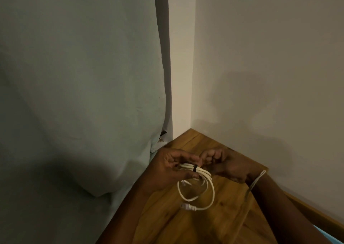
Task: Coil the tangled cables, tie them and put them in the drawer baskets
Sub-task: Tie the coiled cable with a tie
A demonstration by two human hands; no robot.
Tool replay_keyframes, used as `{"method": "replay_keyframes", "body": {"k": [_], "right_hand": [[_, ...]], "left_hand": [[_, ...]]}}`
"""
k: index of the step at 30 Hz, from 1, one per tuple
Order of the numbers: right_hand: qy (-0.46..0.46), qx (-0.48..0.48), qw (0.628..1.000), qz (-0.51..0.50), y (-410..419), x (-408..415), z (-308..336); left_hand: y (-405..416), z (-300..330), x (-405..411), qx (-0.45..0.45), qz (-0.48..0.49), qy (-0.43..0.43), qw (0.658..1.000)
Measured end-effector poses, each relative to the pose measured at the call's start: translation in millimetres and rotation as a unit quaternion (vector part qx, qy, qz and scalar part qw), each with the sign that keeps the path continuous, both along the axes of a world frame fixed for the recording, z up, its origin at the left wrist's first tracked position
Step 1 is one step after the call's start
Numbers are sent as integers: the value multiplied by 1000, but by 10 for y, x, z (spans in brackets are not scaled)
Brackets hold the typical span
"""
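A white cable [208, 189] hangs in a loose coil above the wooden surface, its connector end dangling at the bottom. A thin black tie [194, 168] wraps the top of the coil. My left hand [173, 167] holds the coil on the left side of the tie, thumb beneath and fingers over it. My right hand [223, 164] is closed around the coil just right of the tie, fingers curled. A pale string bracelet [257, 178] circles my right wrist. No drawer basket is visible.
A wooden table [186, 223] fills the lower middle, fitted into a corner of pale walls [260, 76]. A grey-green curtain [74, 95] hangs along the left and bulges beside the table's left edge.
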State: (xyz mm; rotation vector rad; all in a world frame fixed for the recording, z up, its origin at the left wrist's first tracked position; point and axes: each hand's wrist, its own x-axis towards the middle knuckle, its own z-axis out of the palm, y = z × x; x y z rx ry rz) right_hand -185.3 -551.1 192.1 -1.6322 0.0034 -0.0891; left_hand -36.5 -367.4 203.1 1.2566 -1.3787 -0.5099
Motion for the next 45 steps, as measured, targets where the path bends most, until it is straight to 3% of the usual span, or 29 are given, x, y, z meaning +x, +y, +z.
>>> {"method": "replay_keyframes", "body": {"k": [3, 5, 8, 13, 19, 23, 32, 45], "right_hand": [[-43, -238, 970, -36, 44, 28, 106], [-51, -326, 944, -31, 57, 31, 198], [-67, -277, 958, -36, 40, 12, 254], [-149, -108, 971, -153, 147, 108, 13], [-232, -64, 956, -165, 270, 135, -72], [-240, -66, 954, -165, 266, 103, -51], [-245, -309, 912, -115, 259, -30, 248], [-228, -397, 883, -102, 233, -95, 353]], "left_hand": [[2, -13, 5, 7, 2, -3, 1000], [16, -20, 19, 14, 3, 5, 1000], [18, -27, 53, 15, 9, 6, 1000], [-38, -56, 86, 1, 22, -28, 999], [-36, -59, 124, -23, 17, 4, 1000], [-41, -85, 128, -37, 17, 54, 998], [-46, -75, 149, -36, 28, 36, 998], [-103, -71, 95, -68, 51, -32, 996]]}}
